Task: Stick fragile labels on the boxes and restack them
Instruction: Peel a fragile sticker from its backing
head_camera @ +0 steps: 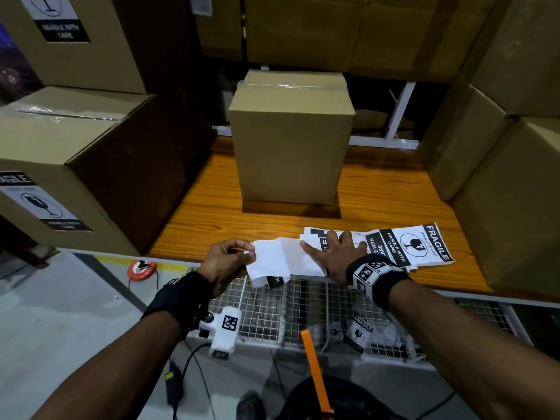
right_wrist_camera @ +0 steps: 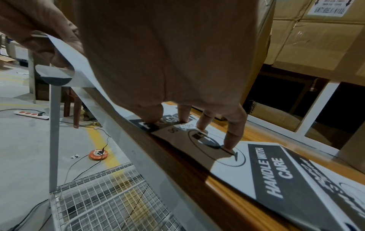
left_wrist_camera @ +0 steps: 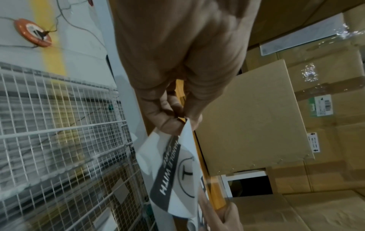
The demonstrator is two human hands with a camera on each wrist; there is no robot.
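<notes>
Plain brown box [head_camera: 291,140] standing upright in the middle of the wooden worktop [head_camera: 391,189], clear tape across its top seam, nothing on the face toward the camera. Near the front edge there's a fanned-out pile of labels [head_camera: 403,244], black and white, reading FRAGILE, DO NOT DROP and HANDLE WITH CARE around a circled cracked-glass symbol.

The right hand [head_camera: 341,253] is flat on that pile, fingers [right_wrist_camera: 231,140] straight and spread, tips pressing down on the top sheet. The left hand [head_camera: 224,262] pinches the edge of one label [head_camera: 272,262] between thumb and fingers, holding it over the front edge of the worktop. That one shows its blank white back from the head view, and its lower end curls so the black HANDLE WITH strip peeks out; the left wrist view shows the print [left_wrist_camera: 169,171] clearly.

The stacked boxes on the left [head_camera: 60,165] already have the same label on their fronts. More boxes [head_camera: 500,183] stacked on the right. Wire basket [head_camera: 272,316] below the worktop edge.
</notes>
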